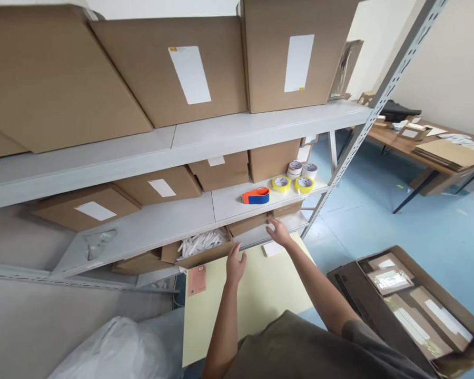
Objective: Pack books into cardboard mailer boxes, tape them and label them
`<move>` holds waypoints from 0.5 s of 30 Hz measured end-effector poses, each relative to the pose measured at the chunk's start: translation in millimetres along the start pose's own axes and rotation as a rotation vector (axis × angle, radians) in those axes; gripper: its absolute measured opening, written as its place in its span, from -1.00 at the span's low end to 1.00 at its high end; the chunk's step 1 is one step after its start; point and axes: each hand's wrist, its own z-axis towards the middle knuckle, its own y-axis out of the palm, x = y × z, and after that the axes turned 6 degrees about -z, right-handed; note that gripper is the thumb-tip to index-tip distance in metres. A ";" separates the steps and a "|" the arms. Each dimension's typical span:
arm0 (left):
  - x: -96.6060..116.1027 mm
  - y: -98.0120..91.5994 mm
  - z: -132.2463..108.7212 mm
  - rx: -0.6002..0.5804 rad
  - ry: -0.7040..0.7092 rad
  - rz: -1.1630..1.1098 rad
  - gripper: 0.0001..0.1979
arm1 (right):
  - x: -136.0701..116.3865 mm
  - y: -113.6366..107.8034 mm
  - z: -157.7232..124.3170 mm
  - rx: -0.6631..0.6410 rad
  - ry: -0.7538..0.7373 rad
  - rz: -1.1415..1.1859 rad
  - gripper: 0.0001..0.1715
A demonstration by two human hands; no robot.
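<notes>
My right hand reaches to the lower shelf, its fingertips at the edge of a brown cardboard box and holding nothing I can see. My left hand hangs open just below an open cardboard box filled with white packets. That box sits on a low level of the grey metal shelving. Under both hands lies a pale yellow board, carrying a pink card and a white paper slip.
An orange and blue tape dispenser and several tape rolls stand on the shelf above my hands. Large labelled cartons fill the top. An open box of packages sits at right, a white plastic bag at lower left.
</notes>
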 end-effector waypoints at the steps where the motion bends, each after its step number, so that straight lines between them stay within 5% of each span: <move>1: 5.8 1.5 1.5 0.005 -0.015 0.004 -0.48 | -1.8 -6.5 26.3 -0.004 -0.025 -0.011 -0.37; 5: 24.8 6.3 -1.3 0.032 -0.071 -0.033 -0.49 | -15.4 -29.5 122.5 -0.043 -0.089 -0.156 -0.32; 8: 31.1 8.3 -13.3 0.088 -0.081 -0.064 -0.53 | -27.2 -34.4 166.5 -0.206 -0.098 -0.362 -0.46; 11: 30.7 5.2 -28.8 0.137 -0.082 -0.064 -0.58 | -35.7 -28.2 181.9 -0.391 -0.060 -0.603 -0.53; 15: 25.5 -7.0 -46.6 0.174 -0.101 -0.079 -0.59 | -41.9 -19.2 176.6 -0.439 -0.053 -0.725 -0.44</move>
